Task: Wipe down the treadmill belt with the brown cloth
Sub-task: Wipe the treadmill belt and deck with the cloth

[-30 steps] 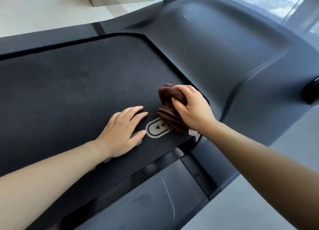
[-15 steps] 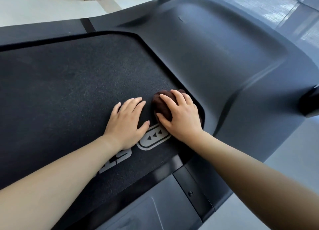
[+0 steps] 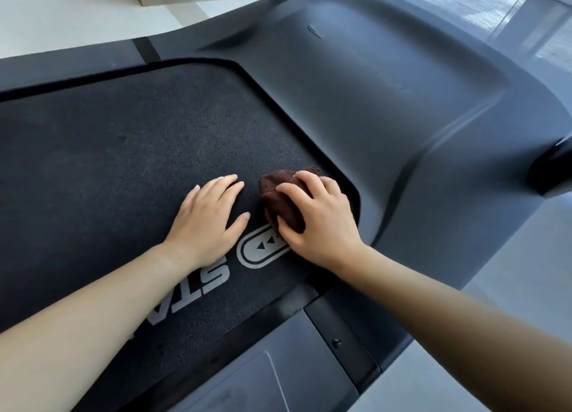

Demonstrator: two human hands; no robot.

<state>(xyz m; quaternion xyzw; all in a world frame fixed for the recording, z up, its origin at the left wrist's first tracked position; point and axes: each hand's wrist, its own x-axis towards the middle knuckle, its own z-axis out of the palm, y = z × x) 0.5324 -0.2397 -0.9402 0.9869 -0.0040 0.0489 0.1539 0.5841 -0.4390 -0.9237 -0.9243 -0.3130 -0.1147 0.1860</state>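
Right grip (image 3: 315, 216) clutches the bunched brown cloth (image 3: 280, 199) on the grainy belt (image 3: 123, 151); left hand (image 3: 205, 222) flat, released.

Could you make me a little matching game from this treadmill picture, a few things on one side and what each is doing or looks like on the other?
Things:
1. left hand
2. right hand
3. brown cloth
4. oval arrow mark

States:
A. bunched up under a hand
B. printed in light grey on the treadmill belt
C. flat on the belt, holding nothing
D. pressing down on the cloth

Pairs: 1-C, 2-D, 3-A, 4-B
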